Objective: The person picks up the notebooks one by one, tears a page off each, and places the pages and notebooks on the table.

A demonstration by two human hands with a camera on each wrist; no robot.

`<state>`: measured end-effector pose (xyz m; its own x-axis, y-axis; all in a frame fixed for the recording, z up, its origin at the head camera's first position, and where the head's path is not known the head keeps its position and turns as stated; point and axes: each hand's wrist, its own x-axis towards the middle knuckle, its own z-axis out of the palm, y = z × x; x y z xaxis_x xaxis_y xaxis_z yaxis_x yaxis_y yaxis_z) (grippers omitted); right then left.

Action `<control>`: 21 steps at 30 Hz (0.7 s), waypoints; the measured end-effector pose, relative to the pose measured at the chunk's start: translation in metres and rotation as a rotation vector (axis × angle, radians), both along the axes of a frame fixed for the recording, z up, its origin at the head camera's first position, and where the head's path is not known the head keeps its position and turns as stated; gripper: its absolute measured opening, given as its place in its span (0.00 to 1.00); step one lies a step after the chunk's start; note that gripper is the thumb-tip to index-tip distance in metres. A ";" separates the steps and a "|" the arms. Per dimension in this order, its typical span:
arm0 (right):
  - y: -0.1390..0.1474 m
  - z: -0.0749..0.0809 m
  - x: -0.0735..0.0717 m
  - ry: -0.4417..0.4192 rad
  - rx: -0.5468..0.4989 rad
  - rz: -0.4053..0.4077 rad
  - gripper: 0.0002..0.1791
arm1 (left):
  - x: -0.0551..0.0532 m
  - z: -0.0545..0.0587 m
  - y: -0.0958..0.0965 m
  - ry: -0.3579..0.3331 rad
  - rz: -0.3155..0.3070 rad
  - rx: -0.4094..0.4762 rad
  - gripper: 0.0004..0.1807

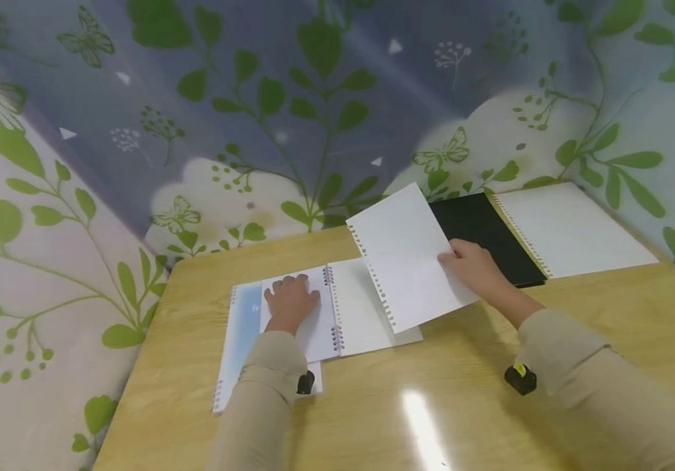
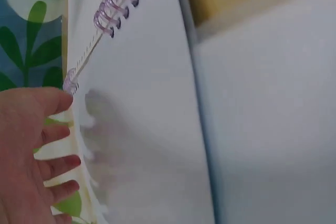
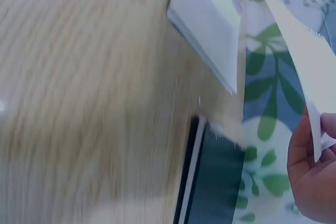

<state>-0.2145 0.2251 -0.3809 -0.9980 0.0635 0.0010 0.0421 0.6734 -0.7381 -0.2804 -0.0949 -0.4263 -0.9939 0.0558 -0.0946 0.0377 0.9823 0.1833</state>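
Sheet (image 1: 405,258) pinched at its right edge

The right hand (image 1: 474,267) clamps the sheet between thumb and fingers. From that grip the sheet extends leftward, raised and tilted over the notebook (image 1: 352,307), its punched edge farthest from the fingers. Whether its lower corner touches the page, I cannot tell. The left hand (image 1: 292,301) lies on the notebook's left page, fingers apart, gripping nothing.

Counted: one sheet in hand; one open notebook, with two clusters of purple rings (image 2: 118,6); one blue pad (image 1: 242,320) partly under it; one black book (image 1: 493,235); one white page (image 1: 573,229) just right of that; one table (image 1: 367,418) beneath all.
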 end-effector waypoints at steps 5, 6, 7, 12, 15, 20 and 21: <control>0.024 0.004 0.005 -0.045 0.013 -0.019 0.17 | 0.015 -0.005 -0.024 -0.013 0.140 -0.006 0.27; 0.030 0.004 0.007 -0.046 0.018 -0.021 0.17 | 0.017 -0.006 -0.028 -0.018 0.168 -0.007 0.27; 0.036 0.005 0.008 -0.042 0.028 -0.022 0.17 | 0.020 -0.006 -0.033 -0.019 0.196 -0.003 0.28; 0.073 0.008 0.014 -0.065 0.057 -0.019 0.17 | 0.026 0.002 -0.048 -0.027 0.301 0.073 0.29; 0.099 0.009 0.016 -0.109 0.088 -0.028 0.19 | 0.026 0.008 -0.055 -0.038 0.346 0.151 0.28; 0.143 0.007 0.028 -0.170 0.133 -0.067 0.26 | 0.024 0.017 -0.066 -0.080 0.405 0.237 0.29; 0.151 0.004 0.031 -0.158 0.148 -0.080 0.27 | 0.023 0.018 -0.068 -0.095 0.411 0.245 0.29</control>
<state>-0.1838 0.3766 -0.3764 -0.9784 0.1528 -0.1395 0.2065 0.7638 -0.6116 -0.2569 -0.1627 -0.4087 -0.9261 -0.3073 -0.2188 -0.3721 0.8398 0.3953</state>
